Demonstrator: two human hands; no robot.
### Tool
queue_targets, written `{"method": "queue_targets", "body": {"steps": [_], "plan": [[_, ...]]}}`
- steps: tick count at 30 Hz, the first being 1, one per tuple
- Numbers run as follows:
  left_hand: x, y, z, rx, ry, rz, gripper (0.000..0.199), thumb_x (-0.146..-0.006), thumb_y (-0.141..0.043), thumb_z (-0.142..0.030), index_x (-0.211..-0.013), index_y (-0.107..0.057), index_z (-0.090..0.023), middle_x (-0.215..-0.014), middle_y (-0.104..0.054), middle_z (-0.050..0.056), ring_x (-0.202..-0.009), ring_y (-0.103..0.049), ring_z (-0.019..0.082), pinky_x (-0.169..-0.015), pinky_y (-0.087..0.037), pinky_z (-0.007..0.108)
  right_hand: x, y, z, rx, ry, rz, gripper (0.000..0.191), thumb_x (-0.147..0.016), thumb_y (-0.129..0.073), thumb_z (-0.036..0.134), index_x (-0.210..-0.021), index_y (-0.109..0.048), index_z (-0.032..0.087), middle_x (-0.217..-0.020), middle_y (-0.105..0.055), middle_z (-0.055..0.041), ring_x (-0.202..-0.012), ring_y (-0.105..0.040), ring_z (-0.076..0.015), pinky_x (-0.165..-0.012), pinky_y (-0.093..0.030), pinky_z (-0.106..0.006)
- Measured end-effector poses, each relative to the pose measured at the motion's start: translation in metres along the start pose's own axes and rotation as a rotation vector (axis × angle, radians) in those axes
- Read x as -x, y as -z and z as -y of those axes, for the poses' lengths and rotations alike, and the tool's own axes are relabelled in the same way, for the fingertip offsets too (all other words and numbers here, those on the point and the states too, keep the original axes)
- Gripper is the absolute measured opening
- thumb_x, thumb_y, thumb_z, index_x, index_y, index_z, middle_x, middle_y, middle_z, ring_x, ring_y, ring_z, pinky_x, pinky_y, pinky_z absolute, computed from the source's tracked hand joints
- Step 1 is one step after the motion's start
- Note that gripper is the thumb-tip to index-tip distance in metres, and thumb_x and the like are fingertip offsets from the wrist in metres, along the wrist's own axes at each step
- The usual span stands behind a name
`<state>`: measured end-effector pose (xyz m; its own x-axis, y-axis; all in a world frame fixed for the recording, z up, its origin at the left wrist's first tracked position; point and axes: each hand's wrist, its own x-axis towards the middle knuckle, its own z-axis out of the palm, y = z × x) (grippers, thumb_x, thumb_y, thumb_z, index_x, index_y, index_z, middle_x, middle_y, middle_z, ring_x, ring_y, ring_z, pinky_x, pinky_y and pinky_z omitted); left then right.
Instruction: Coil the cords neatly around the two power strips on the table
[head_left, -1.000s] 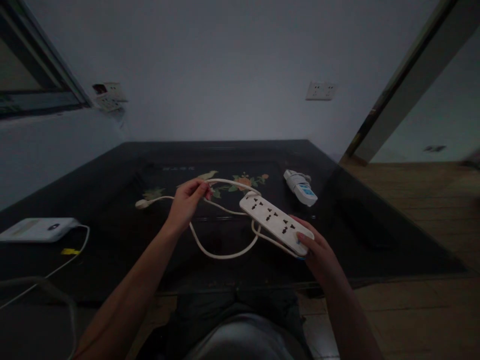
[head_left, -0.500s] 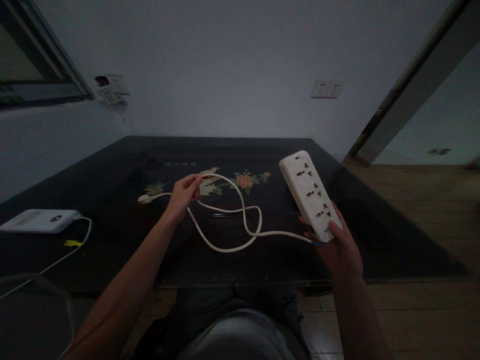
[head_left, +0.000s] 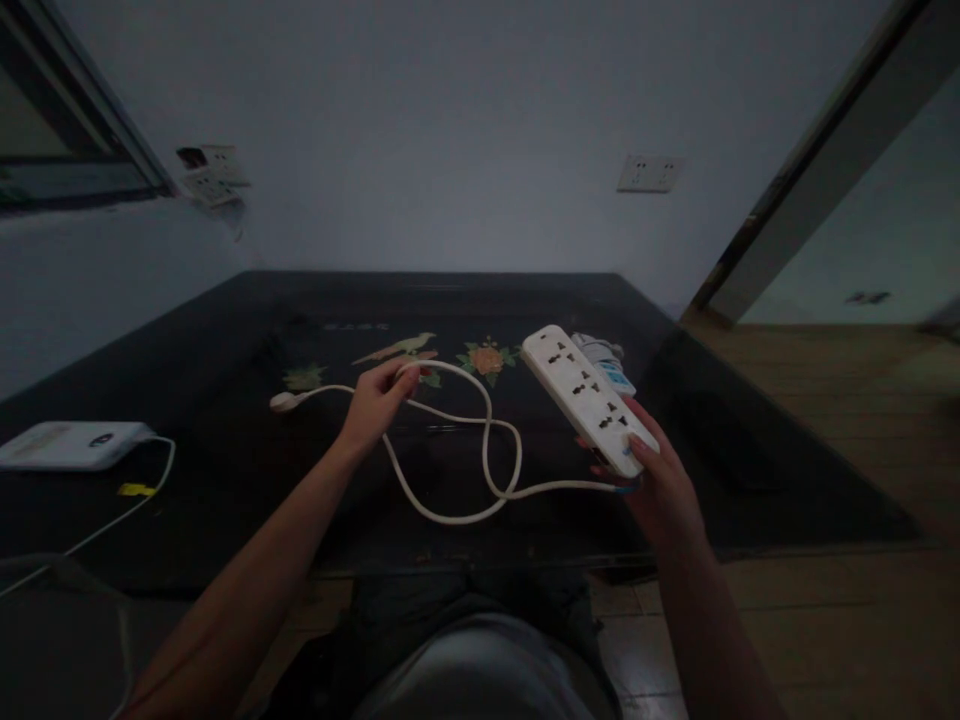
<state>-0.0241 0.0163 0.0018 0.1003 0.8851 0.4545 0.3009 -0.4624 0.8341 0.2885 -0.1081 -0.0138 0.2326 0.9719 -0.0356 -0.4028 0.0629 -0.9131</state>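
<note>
A white power strip [head_left: 581,390] with three socket groups showing is gripped at its near end by my right hand [head_left: 664,485], the thumb on top. It tilts with its far end to the left. From the near end runs a white cord [head_left: 457,518], looped over the table between my hands. My left hand [head_left: 375,405] pinches the top of one loop between thumb and fingers. Left of that hand the cord ends in a white plug [head_left: 285,401], which lies on the dark table.
The glossy black table [head_left: 450,295] has a painted flower [head_left: 486,360]. At left lies a white power bank [head_left: 75,445] with a cable. Behind the strip sits a bundled white cable [head_left: 598,350] with a blue label. Wall sockets [head_left: 651,173] are at the back.
My right hand has swung the power strip left and lower, uncovering the bundled cable behind it. My left hand has shifted slightly right with the cord loop.
</note>
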Motion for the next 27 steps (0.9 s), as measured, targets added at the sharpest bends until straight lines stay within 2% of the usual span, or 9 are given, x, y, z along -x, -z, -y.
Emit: {"method": "queue_targets", "body": {"steps": [4,8,11,13,14,16,19,22,27], "plan": [[0.003,-0.012,-0.007,-0.159,-0.077,0.0,0.026,-0.086,-0.052,-0.037,-0.087,-0.067,-0.017,-0.079,-0.065,0.003,-0.077,-0.058,0.017,-0.071,-0.044,0.026,-0.004,-0.007,-0.003,0.029,0.022,-0.005,0.062,-0.076,-0.068,0.041,-0.134,-0.048,0.032,-0.133,-0.056,-0.0081,-0.089,-0.069,-0.0272,-0.061,-0.058,-0.034],[0.009,-0.022,-0.025,-0.285,-0.265,-0.109,0.022,-0.085,-0.054,-0.027,-0.105,-0.062,-0.02,-0.102,-0.063,0.005,-0.098,-0.057,0.02,-0.089,-0.044,0.033,-0.006,-0.009,-0.01,0.049,0.028,0.0,0.053,-0.079,-0.063,0.045,-0.13,-0.052,0.032,-0.128,-0.06,-0.0068,-0.089,-0.069,-0.0262,-0.066,-0.058,-0.036],[0.029,-0.023,-0.038,-0.463,-0.411,-0.198,0.023,-0.082,-0.059,-0.021,-0.104,-0.062,-0.023,-0.107,-0.057,0.006,-0.104,-0.054,0.022,-0.093,-0.042,0.038,-0.006,-0.006,-0.015,0.042,0.005,-0.006,0.05,-0.08,-0.063,0.043,-0.127,-0.054,0.031,-0.127,-0.061,-0.007,-0.089,-0.069,-0.0253,-0.069,-0.057,-0.037],[0.052,-0.022,-0.043,-0.542,-0.497,-0.199,0.021,-0.081,-0.061,-0.019,-0.1,-0.064,-0.025,-0.104,-0.056,0.006,-0.102,-0.054,0.022,-0.091,-0.042,0.039,-0.005,-0.003,-0.017,0.036,-0.014,-0.006,0.05,-0.08,-0.064,0.043,-0.127,-0.054,0.029,-0.128,-0.06,-0.0077,-0.09,-0.068,-0.0253,-0.072,-0.057,-0.037],[0.064,-0.021,-0.043,-0.554,-0.543,-0.155,0.021,-0.08,-0.062,-0.017,-0.099,-0.064,-0.025,-0.1,-0.057,0.005,-0.097,-0.055,0.021,-0.087,-0.043,0.038,-0.005,-0.002,-0.018,0.034,-0.021,-0.004,0.051,-0.08,-0.064,0.043,-0.127,-0.054,0.028,-0.129,-0.059,-0.008,-0.091,-0.068,-0.0254,-0.073,-0.057,-0.038],[0.089,-0.022,-0.04,-0.53,-0.603,0.072,0.02,-0.082,-0.06,-0.016,-0.099,-0.062,-0.026,-0.091,-0.061,0.004,-0.085,-0.058,0.018,-0.078,-0.045,0.033,-0.004,0.002,-0.021,0.035,-0.038,0.004,0.052,-0.08,-0.064,0.043,-0.128,-0.053,0.028,-0.13,-0.058,-0.0083,-0.092,-0.068,-0.0256,-0.074,-0.057,-0.039],[0.116,-0.027,-0.031,-0.532,-0.424,0.403,0.016,-0.086,-0.057,-0.025,-0.101,-0.06,-0.024,-0.093,-0.065,0.005,-0.085,-0.06,0.019,-0.074,-0.047,0.033,-0.003,0.006,-0.024,0.041,-0.061,-0.001,0.052,-0.08,-0.065,0.042,-0.128,-0.053,0.027,-0.129,-0.058,-0.0083,-0.09,-0.068,-0.025,-0.077,-0.057,-0.04],[0.125,-0.033,-0.022,-0.577,-0.237,0.486,0.023,-0.086,-0.058,-0.034,-0.106,-0.059,-0.022,-0.101,-0.065,0.007,-0.092,-0.06,0.022,-0.08,-0.047,0.036,-0.002,0.008,-0.027,0.076,-0.075,-0.008,0.051,-0.08,-0.065,0.042,-0.127,-0.053,0.027,-0.131,-0.057,-0.0079,-0.092,-0.067,-0.0247,-0.079,-0.056,-0.04],[0.122,-0.04,-0.022,-0.584,-0.225,0.657,0.021,-0.088,-0.056,-0.034,-0.104,-0.061,-0.022,-0.099,-0.066,0.005,-0.093,-0.061,0.022,-0.082,-0.047,0.035,-0.005,0.014,-0.035,0.239,0.0,-0.008,0.051,-0.079,-0.062,0.049,-0.126,-0.055,0.027,-0.127,-0.059,-0.0066,-0.1,-0.063,-0.0256,-0.079,-0.055,-0.039]]}}
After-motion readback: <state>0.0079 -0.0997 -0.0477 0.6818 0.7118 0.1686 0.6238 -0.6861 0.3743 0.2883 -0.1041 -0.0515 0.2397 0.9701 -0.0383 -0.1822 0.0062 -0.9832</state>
